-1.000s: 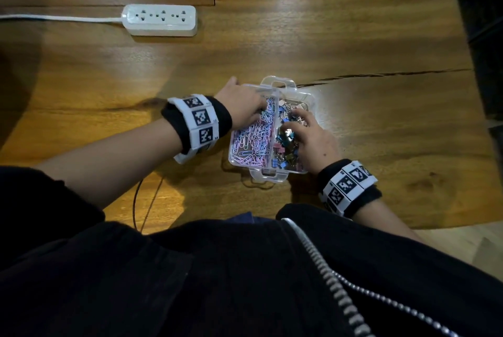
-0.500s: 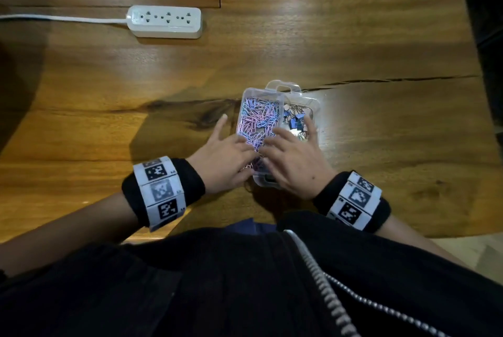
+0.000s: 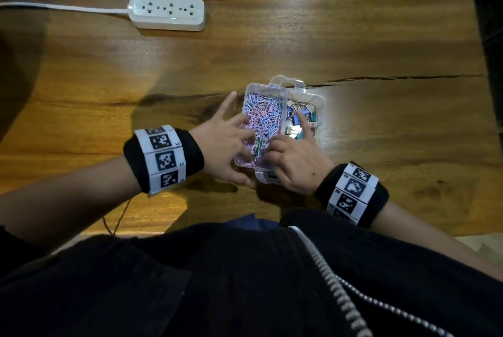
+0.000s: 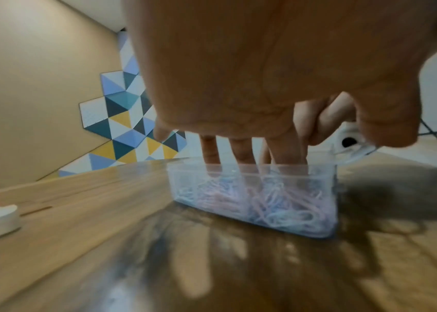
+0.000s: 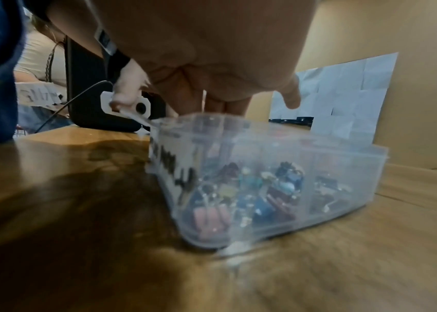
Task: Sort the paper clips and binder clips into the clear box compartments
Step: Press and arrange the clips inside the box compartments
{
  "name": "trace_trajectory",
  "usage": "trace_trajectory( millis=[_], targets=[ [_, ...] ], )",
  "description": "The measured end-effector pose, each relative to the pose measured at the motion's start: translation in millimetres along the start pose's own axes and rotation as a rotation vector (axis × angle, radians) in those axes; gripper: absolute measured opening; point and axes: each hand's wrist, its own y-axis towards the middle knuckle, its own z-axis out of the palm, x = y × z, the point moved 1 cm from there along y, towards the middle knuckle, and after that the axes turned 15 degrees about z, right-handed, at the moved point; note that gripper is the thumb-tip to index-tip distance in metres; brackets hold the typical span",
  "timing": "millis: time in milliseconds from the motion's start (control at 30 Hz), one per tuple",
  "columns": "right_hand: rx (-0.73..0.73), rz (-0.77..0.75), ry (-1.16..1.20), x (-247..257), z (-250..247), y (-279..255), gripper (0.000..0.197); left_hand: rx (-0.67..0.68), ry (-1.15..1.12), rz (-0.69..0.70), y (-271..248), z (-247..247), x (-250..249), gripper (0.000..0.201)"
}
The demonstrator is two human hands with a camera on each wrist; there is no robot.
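Observation:
The clear box (image 3: 318, 104) lies on the wooden table in front of me. Pastel paper clips (image 3: 265, 113) fill its left compartment, and coloured binder clips (image 3: 295, 114) fill the right one. My left hand (image 3: 239, 135) is spread over the paper clips. In the left wrist view its straight fingers (image 4: 238, 152) dip into them inside the box (image 4: 252, 196). My right hand (image 3: 288, 151) is at the box's near end. Its index finger lies straight over the binder clips and its other fingers bend down onto the paper clips. I see nothing held. Through the box wall (image 5: 345, 168) the binder clips (image 5: 252, 196) show.
A white power strip (image 3: 167, 12) with its cord lies at the far left of the table. A dark crack (image 3: 394, 78) runs across the wood behind the box. My black jacket covers the near table edge. A thin dark cable (image 3: 119, 217) hangs at the front left.
My left hand has moved from the box's near left corner onto the paper clips, fingers spread. My right index finger now reaches out over the binder clips.

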Motion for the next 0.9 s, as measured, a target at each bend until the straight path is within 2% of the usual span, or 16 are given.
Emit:
trace_trajectory(
  millis=[167, 333, 400, 467, 600, 667, 767, 800, 900],
  targets=[
    [-0.017, 0.107, -0.083, -9.2, 5.1, 9.9, 0.053, -0.065, 0.090, -0.094, 5.2, -10.1, 21.8, 0.051],
    [0.016, 0.138, -0.116, -12.1, 12.5, 9.1, 0.065, -0.072, 0.125, -0.126, 13.0, -19.4, 27.3, 0.031],
    [-0.007, 0.125, -0.099, -12.0, 12.8, 8.3, 0.064, -0.069, 0.140, -0.130, 15.7, -22.1, 27.1, 0.029],
    [-0.040, 0.078, -0.062, -9.4, 13.0, 4.3, 0.054, -0.064, 0.131, -0.103, 20.2, -23.1, 23.1, 0.029],
    [-0.142, 0.014, 0.142, -5.9, 16.0, -10.4, 0.041, -0.002, -0.082, 0.082, 24.6, -15.5, 6.7, 0.032],
    [-0.197, 0.016, 0.204, -5.5, 17.5, -17.6, 0.036, -0.061, -0.140, 0.100, 22.3, -11.0, 3.3, 0.034],
    [-0.276, 0.018, 0.178, -5.4, 24.3, -24.9, 0.036, -0.266, -0.169, -0.010, 23.1, -6.6, 6.0, 0.039],
    [-0.303, 0.023, 0.173, -4.8, 26.9, -26.2, 0.036, -0.284, -0.152, -0.060, 25.4, -5.9, 7.2, 0.043],
    [-0.377, 0.052, 0.193, -1.0, 32.2, -26.7, 0.028, -0.139, -0.085, -0.166, 33.1, -4.9, 5.5, 0.063]
  ],
)
